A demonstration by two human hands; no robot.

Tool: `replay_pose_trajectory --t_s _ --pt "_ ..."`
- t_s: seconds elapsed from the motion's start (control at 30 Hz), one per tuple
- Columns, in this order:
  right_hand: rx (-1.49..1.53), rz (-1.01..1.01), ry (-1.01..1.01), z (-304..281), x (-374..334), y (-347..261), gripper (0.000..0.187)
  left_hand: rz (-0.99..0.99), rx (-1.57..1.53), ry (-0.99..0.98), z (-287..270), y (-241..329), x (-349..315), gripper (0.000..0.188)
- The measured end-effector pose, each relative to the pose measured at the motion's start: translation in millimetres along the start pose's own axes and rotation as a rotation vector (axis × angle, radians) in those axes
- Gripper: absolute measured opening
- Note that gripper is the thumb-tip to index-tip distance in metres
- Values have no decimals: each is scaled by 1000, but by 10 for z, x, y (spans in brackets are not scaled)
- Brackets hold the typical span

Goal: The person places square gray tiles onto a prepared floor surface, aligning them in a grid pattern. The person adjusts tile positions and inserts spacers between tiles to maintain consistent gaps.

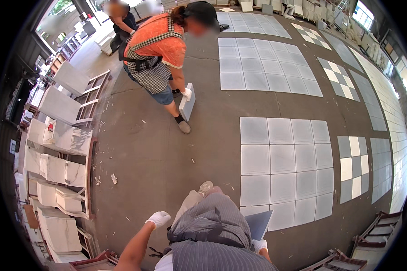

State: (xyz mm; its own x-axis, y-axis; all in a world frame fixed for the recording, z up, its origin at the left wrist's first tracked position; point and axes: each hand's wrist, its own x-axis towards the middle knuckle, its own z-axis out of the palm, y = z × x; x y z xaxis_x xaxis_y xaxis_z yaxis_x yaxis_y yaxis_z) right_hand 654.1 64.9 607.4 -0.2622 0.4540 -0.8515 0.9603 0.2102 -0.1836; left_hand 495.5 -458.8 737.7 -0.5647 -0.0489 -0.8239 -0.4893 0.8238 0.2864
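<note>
The gloved right hand (259, 245) has fingers clamped on 1 grey tile (258, 223) by the near-left corner of the tile grid (283, 160); the left hand (159, 219) (also gloved) curls its fingers together.

The white-gloved right hand (259, 245) held a flat blue-grey tile (258, 223) near the near-left corner of a pale-grey square-tile grid (282, 159).

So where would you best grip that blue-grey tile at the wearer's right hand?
Probably its pale right edge, near the gloved right hand, coming from the wearer's right: the blue-grey tile is tilted with that edge exposed, while striped clothing overlaps its left side.
</note>
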Motion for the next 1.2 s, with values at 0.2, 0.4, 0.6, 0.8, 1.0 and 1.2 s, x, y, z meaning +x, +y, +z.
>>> replay_pose_trajectory --t_s 0.2,0.4,0.6,0.8,1.0,1.2 --pt "-210 -83 -13 -237 307 114 45 -44 2 -43 131 23 -178 47" --pt "-230 -62 -15 -178 454 -214 45 -16 -1 -68 110 -36 -367 47" --pt "-238 -64 -17 -150 420 -529 44 -19 -44 -38 54 -130 -280 49" --pt "-224 -54 5 -26 283 -814 43 50 -12 -15 -191 -168 -46 48" --pt "-173 -33 40 299 -24 -926 43 129 -52 -26 -502 -479 199 49" --pt "-52 23 112 888 -531 -796 42 105 -55 -100 -985 -1124 453 51"
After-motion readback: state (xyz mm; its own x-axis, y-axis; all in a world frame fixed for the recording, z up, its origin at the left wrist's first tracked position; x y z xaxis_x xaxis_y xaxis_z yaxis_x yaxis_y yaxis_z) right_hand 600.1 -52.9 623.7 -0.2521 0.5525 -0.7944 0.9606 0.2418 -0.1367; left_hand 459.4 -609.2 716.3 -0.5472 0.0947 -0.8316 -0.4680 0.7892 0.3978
